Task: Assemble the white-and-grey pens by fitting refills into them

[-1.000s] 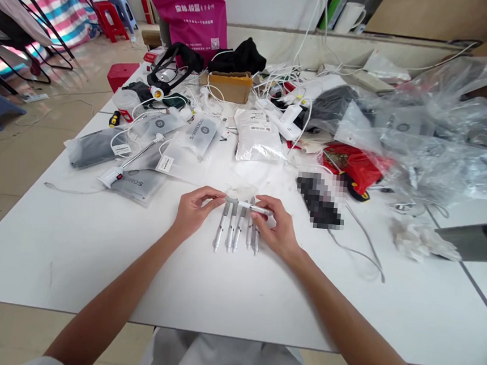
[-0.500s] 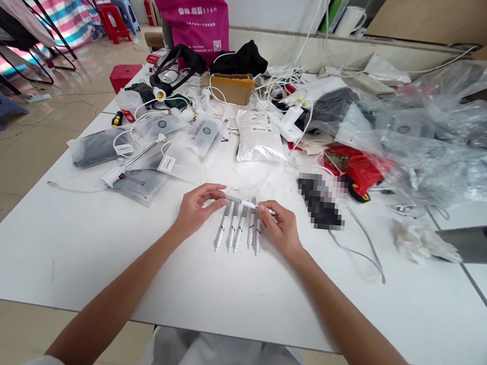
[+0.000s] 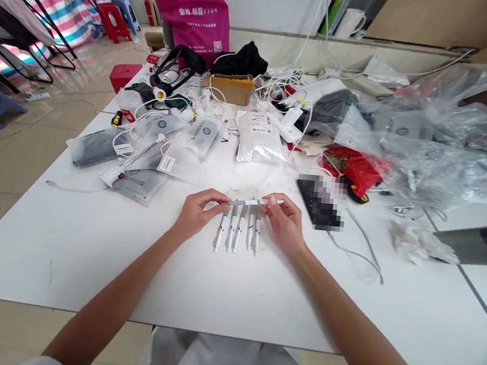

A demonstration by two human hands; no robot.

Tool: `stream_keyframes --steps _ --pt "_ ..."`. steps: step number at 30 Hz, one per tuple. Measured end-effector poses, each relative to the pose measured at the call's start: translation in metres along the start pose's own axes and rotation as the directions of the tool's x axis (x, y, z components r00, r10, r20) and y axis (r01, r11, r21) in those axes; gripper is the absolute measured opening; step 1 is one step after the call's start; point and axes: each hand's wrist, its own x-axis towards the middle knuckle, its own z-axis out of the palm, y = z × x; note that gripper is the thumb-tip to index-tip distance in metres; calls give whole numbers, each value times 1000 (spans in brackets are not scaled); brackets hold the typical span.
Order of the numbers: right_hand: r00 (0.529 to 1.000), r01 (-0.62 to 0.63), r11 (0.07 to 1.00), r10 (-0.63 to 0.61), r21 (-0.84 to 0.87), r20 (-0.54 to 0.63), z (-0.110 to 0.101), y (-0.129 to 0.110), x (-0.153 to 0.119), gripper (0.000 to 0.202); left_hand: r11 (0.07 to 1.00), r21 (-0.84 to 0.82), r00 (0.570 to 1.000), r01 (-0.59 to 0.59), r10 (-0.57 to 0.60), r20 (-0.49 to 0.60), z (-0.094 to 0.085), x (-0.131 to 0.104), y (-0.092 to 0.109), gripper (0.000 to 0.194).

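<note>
On a broad white table (image 3: 200,292), the bare left hand (image 3: 195,212) and bare right hand (image 3: 286,223), flanking a row of five slim grey-and-white pens (image 3: 239,230), pinch a single matching grey-and-white pen (image 3: 250,202) crosswise at the row's far end.

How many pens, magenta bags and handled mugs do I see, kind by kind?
Held pen, between left hand and right hand: 1
Pens lying on the table: 5
Magenta bag: 1
Handled white mug: 1
Total: 8
</note>
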Motion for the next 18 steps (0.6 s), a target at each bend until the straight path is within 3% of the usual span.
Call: stream_keyframes --steps 4,11,18 --pt "992 -126 954 130 272 5 -4 -11 11 37 999 41 1000 21 -22 16 1 -1 2 26" --pt "979 -202 901 197 383 53 -25 -28 18 45 998 50 995 47 -43 -87 -2 2 -4 35" --pt "967 -255 780 215 571 138 -53 -16 20 52 995 97 996 36 -27 -86 -1 2 -4 34"
